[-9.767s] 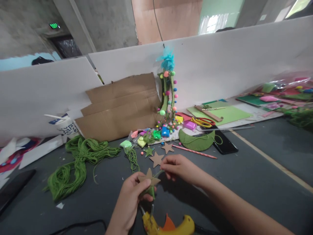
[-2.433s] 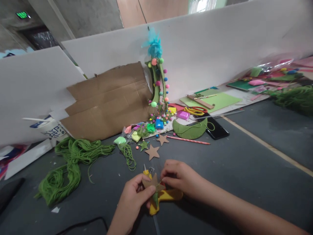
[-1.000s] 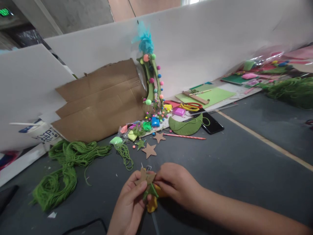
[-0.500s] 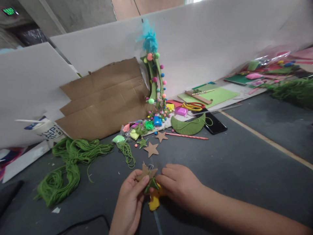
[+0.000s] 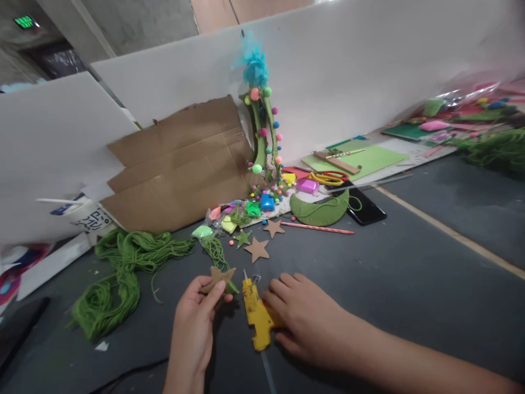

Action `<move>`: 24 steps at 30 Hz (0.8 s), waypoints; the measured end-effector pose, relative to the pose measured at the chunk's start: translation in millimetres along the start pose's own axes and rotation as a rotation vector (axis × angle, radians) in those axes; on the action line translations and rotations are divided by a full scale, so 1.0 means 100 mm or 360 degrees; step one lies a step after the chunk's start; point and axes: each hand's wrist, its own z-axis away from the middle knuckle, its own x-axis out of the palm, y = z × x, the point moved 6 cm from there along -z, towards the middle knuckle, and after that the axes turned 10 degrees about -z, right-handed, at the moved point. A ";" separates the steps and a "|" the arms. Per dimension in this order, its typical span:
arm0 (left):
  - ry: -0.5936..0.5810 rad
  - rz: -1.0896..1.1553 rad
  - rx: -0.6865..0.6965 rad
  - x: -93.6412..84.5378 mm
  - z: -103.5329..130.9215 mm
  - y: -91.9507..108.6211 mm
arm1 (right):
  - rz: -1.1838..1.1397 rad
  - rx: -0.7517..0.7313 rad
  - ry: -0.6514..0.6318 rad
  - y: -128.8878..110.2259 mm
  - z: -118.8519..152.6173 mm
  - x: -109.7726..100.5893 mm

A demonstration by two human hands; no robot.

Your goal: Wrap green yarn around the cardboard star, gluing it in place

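My left hand (image 5: pixel 199 314) pinches a brown cardboard star (image 5: pixel 221 274) between thumb and fingers, with a bit of green material showing beneath the star. To its right, a yellow hot glue gun (image 5: pixel 255 314) rests near the table surface, its nozzle pointing away from me and a clear glue stick trailing from its back. My right hand (image 5: pixel 301 309) is curled around the gun's handle, whose far end is hidden under the fingers. Beyond the hands lie a larger cardboard star (image 5: pixel 257 250), a smaller cardboard star (image 5: pixel 274 229) and a green-wrapped star (image 5: pixel 243 238).
Green yarn (image 5: pixel 123 273) lies to the left. Behind stand a cardboard sheet (image 5: pixel 180 164) and a decorated green piece with pom-poms (image 5: pixel 258 139). A green crescent (image 5: pixel 318 209), pencil (image 5: pixel 322 227), scissors (image 5: pixel 328 178) and phone (image 5: pixel 369 207) are at mid-right. A black cable (image 5: pixel 131 373) runs at lower left.
My left hand has moved left with the cardboard star, away from the glue gun, so more of the gun shows. My right hand stays at the handle.
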 end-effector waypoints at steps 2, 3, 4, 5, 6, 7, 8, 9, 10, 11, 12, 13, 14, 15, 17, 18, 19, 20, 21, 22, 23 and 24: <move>0.0014 -0.0053 0.0024 -0.03 -0.03 -0.01 | 0.0023 0.0038 -0.0060 0.00 0.00 0.11; 0.0015 -0.0083 0.0034 -0.04 -0.04 -0.02 | 0.0007 0.0043 -0.0086 0.00 0.01 0.16; 0.0015 -0.0113 0.0044 -0.04 -0.05 -0.03 | -0.0015 0.0046 -0.0106 0.00 0.01 0.19; 0.0018 -0.0143 0.0056 -0.05 -0.05 -0.04 | -0.0054 0.0054 -0.0116 0.00 0.02 0.21; 0.0024 -0.0172 0.0066 -0.06 -0.06 -0.05 | -0.0117 0.0075 -0.0111 0.01 0.03 0.20; 0.0031 -0.0196 0.0073 -0.07 -0.07 -0.06 | -0.0204 0.0110 -0.0092 0.01 0.04 0.17; 0.0040 -0.0216 0.0079 -0.08 -0.08 -0.06 | -0.0313 0.0157 -0.0065 0.03 0.05 0.14; 0.0048 -0.0233 0.0082 -0.10 -0.09 -0.06 | -0.0437 0.0211 -0.0032 0.06 0.05 0.09; 0.0054 -0.0246 0.0081 -0.11 -0.11 -0.07 | -0.0555 0.0257 0.0002 0.08 0.05 0.05; 0.0058 -0.0258 0.0078 -0.13 -0.12 -0.07 | -0.0656 0.0287 0.0029 0.11 0.05 0.02; 0.0058 -0.0268 0.0073 -0.13 -0.13 -0.07 | -0.0725 0.0299 0.0051 0.13 0.04 0.00; 0.0056 -0.0276 0.0067 -0.13 -0.13 -0.08 | -0.0784 0.0296 0.0068 0.14 0.03 -0.02; 0.0051 -0.0281 0.0062 -0.13 -0.13 -0.08 | -0.0839 0.0293 0.0094 0.15 0.01 -0.03; 0.0043 -0.0285 0.0059 -0.12 -0.13 -0.09 | -0.0885 0.0284 0.0124 0.16 0.00 -0.05; 0.0015 -0.0287 0.0055 -0.09 -0.11 -0.11 | -0.0948 0.0266 0.0178 0.16 -0.03 -0.10; -0.0002 -0.0289 0.0051 -0.07 -0.10 -0.12 | -0.0965 0.0271 0.0205 0.16 -0.03 -0.12; -0.0017 -0.0292 0.0048 -0.05 -0.09 -0.13 | -0.0977 0.0291 0.0224 0.16 -0.03 -0.15; -0.0031 -0.0296 0.0044 -0.04 -0.09 -0.14 | -0.0988 0.0322 0.0238 0.16 -0.03 -0.17; -0.0041 -0.0302 0.0041 -0.03 -0.08 -0.15 | -0.1003 0.0354 0.0245 0.16 -0.03 -0.19; -0.0047 -0.0306 0.0041 -0.02 -0.08 -0.15 | -0.1019 0.0378 0.0250 0.16 -0.03 -0.20; -0.0052 -0.0308 0.0044 -0.01 -0.08 -0.15 | -0.1025 0.0388 0.0252 0.15 -0.03 -0.21; -0.0055 -0.0309 0.0047 0.00 -0.07 -0.15 | -0.1021 0.0386 0.0249 0.14 -0.03 -0.21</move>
